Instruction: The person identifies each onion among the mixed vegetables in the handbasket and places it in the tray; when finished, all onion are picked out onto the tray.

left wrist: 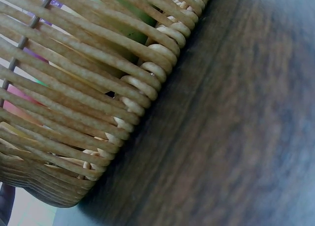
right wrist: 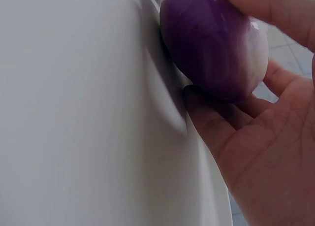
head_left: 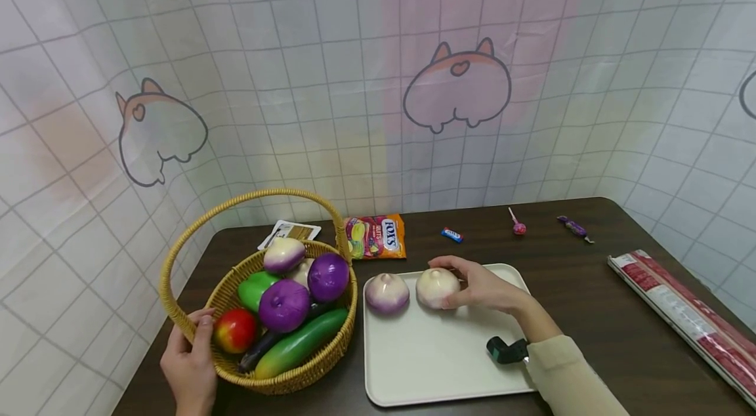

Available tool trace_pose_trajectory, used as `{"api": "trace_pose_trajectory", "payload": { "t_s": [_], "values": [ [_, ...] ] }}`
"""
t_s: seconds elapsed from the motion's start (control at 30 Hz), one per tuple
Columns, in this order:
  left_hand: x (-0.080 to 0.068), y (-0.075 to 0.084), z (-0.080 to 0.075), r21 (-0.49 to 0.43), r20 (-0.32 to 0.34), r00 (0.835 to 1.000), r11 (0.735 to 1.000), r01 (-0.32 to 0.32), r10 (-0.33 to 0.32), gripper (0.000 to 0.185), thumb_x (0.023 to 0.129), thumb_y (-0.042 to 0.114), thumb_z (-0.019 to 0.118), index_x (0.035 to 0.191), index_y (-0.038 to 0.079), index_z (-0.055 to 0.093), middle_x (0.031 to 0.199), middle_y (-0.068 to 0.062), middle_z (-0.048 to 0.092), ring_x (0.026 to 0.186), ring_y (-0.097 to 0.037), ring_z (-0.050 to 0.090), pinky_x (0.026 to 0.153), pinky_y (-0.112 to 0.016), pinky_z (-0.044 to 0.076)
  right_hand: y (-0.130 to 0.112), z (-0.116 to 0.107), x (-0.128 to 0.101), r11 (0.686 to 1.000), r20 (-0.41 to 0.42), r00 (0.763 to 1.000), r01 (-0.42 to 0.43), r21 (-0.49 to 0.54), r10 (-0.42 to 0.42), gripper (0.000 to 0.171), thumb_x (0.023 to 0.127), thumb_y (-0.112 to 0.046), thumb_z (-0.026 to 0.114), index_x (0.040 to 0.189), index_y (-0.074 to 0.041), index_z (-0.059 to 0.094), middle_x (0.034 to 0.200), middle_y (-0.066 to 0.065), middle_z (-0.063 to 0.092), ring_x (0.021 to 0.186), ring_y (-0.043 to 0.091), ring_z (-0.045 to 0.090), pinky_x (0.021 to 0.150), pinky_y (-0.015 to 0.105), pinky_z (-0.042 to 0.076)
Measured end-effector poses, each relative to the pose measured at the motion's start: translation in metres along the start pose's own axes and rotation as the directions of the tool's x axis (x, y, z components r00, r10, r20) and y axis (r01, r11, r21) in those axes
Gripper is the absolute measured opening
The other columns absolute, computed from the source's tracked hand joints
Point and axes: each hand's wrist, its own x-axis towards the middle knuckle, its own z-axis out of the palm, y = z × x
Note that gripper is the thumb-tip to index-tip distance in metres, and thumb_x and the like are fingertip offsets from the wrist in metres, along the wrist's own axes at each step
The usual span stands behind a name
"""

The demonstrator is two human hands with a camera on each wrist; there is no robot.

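A purple and white onion (right wrist: 214, 44) sits in the upper right of the frame, gripped by the right hand (right wrist: 261, 137), whose fingers (right wrist: 275, 9) curl over its top. It rests on the white tray (right wrist: 83, 117) filling the left side.

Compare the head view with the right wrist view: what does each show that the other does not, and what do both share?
Only the head view shows the wicker basket of toy produce, the left hand gripping its rim, a second onion and the sweets bag. Only the right wrist view shows the held onion's purple underside and the palm. Both show the right hand holding an onion on the white tray.
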Motion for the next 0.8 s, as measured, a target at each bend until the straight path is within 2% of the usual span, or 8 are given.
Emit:
{"api": "trace_pose_trajectory", "payload": {
  "t_s": [0.17, 0.3, 0.43, 0.53, 0.63, 0.8],
  "values": [
    [0.000, -0.001, -0.001, -0.002, 0.002, 1.000, 1.000, 0.000, 0.000, 0.022, 0.096, 0.014, 0.062, 0.104, -0.006, 0.069, 0.091, 0.010, 0.068, 0.083, -0.002, 0.059, 0.076, -0.012, 0.041, 0.001, 0.000, 0.000, 1.000, -0.006, 1.000, -0.002, 0.000, 0.002, 0.073, 0.081, -0.020, 0.079, 0.143, -0.004, 0.043, 0.139, 0.011, 0.051, 0.120, 0.027, 0.049, 0.100, 0.042, 0.040],
    [0.001, -0.002, -0.001, -0.019, 0.005, 1.000, 1.000, -0.007, 0.007, 0.021, 0.096, 0.012, 0.062, 0.104, -0.007, 0.068, 0.091, 0.010, 0.068, 0.083, -0.003, 0.059, 0.076, -0.013, 0.041, 0.001, -0.001, 0.001, 1.000, -0.031, 0.999, 0.007, 0.003, -0.007, 0.066, 0.089, -0.025, 0.071, 0.145, -0.005, 0.041, 0.143, 0.016, 0.048, 0.127, 0.030, 0.047, 0.104, 0.046, 0.037],
    [0.001, -0.001, 0.000, -0.030, 0.010, 1.000, 1.000, -0.010, 0.010, 0.022, 0.096, 0.012, 0.062, 0.104, -0.007, 0.068, 0.091, 0.010, 0.068, 0.083, -0.003, 0.059, 0.076, -0.013, 0.041, -0.002, -0.004, 0.000, 1.000, -0.074, 0.997, 0.003, 0.009, -0.002, 0.058, 0.095, -0.028, 0.063, 0.144, -0.006, 0.043, 0.143, 0.020, 0.048, 0.130, 0.032, 0.047, 0.105, 0.048, 0.037],
    [0.001, -0.001, 0.000, -0.040, 0.012, 1.000, 0.999, -0.005, 0.006, 0.022, 0.096, 0.011, 0.062, 0.104, -0.008, 0.067, 0.091, 0.011, 0.068, 0.083, -0.003, 0.059, 0.076, -0.013, 0.041, -0.003, -0.007, -0.001, 1.000, -0.119, 0.993, 0.007, -0.018, -0.010, 0.053, 0.096, -0.029, 0.063, 0.141, -0.008, 0.046, 0.141, 0.019, 0.050, 0.129, 0.036, 0.047, 0.104, 0.052, 0.038],
    [0.002, -0.003, 0.000, -0.051, 0.010, 1.000, 0.999, -0.007, 0.008, 0.021, 0.096, 0.010, 0.062, 0.104, -0.009, 0.067, 0.090, 0.011, 0.068, 0.083, -0.002, 0.059, 0.076, -0.013, 0.041, -0.007, -0.008, 0.000, 0.997, -0.189, 0.981, 0.031, -0.068, -0.043, 0.050, 0.095, -0.029, 0.065, 0.137, -0.007, 0.051, 0.140, 0.016, 0.052, 0.129, 0.039, 0.046, 0.104, 0.055, 0.037],
    [0.002, -0.004, 0.000, -0.053, 0.008, 1.000, 0.998, -0.018, 0.019, 0.020, 0.095, 0.008, 0.062, 0.104, -0.009, 0.068, 0.088, 0.009, 0.068, 0.082, -0.003, 0.059, 0.075, -0.014, 0.041, -0.027, -0.002, 0.002, 0.987, -0.320, 0.940, 0.081, -0.139, -0.122, 0.043, 0.093, -0.025, 0.068, 0.130, -0.006, 0.058, 0.134, 0.013, 0.057, 0.129, 0.034, 0.049, 0.103, 0.053, 0.040]
  ]
}}
